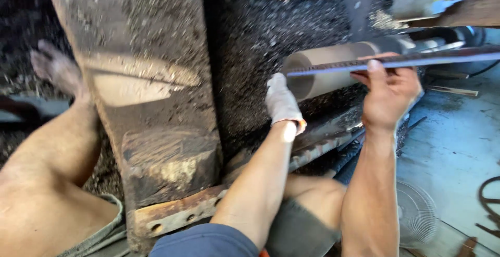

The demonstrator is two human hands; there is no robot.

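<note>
A thick metal cylinder (pixel 333 66) lies sideways in a lathe, pale grey with a darker far end. My left hand (pixel 281 100), in a white glove, presses against the cylinder's open near end. My right hand (pixel 388 93) is bare and holds a long steel ruler (pixel 432 59) flat along the top of the cylinder, thumb on the ruler's edge. The ruler runs from the cylinder's near end off the right side of the view.
A heavy rusty lathe bed (pixel 151 106) stands at the left, with dark metal chips (pixel 260 33) heaped behind the cylinder. My bare leg and foot (pixel 54 69) stretch along the left. A small fan (pixel 414 212) lies on the pale floor (pixel 458 142) at right.
</note>
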